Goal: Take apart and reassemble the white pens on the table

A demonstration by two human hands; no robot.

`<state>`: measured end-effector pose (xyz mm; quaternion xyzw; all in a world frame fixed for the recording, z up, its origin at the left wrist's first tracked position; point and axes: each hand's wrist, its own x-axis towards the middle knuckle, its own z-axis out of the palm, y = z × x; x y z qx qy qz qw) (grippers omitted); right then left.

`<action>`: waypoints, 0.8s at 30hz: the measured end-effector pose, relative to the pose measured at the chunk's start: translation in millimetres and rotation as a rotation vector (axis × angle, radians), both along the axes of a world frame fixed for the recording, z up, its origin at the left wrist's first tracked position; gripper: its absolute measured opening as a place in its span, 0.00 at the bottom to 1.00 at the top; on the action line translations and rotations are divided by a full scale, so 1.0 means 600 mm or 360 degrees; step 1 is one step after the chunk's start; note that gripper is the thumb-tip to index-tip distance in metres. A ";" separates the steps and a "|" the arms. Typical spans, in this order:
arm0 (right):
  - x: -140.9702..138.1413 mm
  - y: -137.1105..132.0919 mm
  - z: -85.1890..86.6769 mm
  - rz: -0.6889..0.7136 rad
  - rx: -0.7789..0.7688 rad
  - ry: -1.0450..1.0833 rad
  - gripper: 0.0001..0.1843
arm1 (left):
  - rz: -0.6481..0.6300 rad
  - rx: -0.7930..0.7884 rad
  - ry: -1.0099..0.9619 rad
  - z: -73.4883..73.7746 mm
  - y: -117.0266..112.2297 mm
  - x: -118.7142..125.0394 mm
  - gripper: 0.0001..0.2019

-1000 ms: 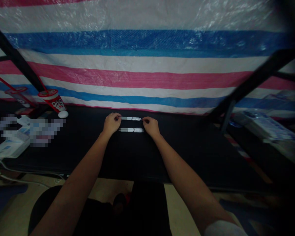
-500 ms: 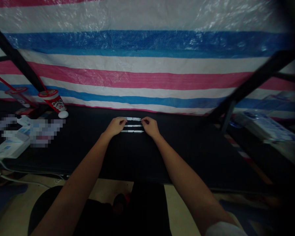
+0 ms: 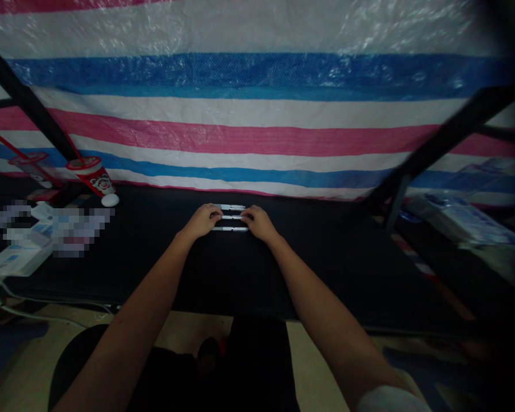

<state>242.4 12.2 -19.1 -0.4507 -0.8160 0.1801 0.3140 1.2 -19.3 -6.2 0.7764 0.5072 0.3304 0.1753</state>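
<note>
1. Your left fingers [image 3: 214,215] are curled inward, with their tips at the left end of the middle pen [image 3: 232,217]. Whether they pinch it or only press on it is too small to tell.
2. Your right fingers [image 3: 246,215] are curled the same way at the right end of that pen, and their hold is just as unclear.
3. Your left hand [image 3: 202,222] and right hand [image 3: 258,224] rest knuckles-up on the black table [image 3: 326,269]. They are near each other, with only a short stretch of the pens showing between them.
4. The middle pen lies left to right, around the centre of the table and towards its far edge.
5. The far pen [image 3: 232,207] lies just beyond it and the near pen [image 3: 229,229] just in front. All three are pale, parallel and slightly apart.
6. Your forearms run from the near edge of the table out to the hands. A white sleeve [image 3: 386,400] shows on your right arm.
7. At the far left of the table stands a red lidded cup [image 3: 92,174], with a small white object [image 3: 110,199] just beside it on the right.
8. Nearer on the left sits a white box [image 3: 17,257], and a pale cable [image 3: 8,306] loops off the table's left edge.
9. Behind the table hangs a tarpaulin [image 3: 257,114] striped in white, blue and pink. A black bar [image 3: 26,97] crosses it on the left.
10. On the right, well apart from your hands, lies a blurred stack of packets [image 3: 459,220].
</note>
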 end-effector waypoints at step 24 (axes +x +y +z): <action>0.000 0.003 0.001 -0.0027 -0.0301 0.0773 0.09 | 0.0162 -0.0130 -0.0186 0.017 -0.015 0.009 0.14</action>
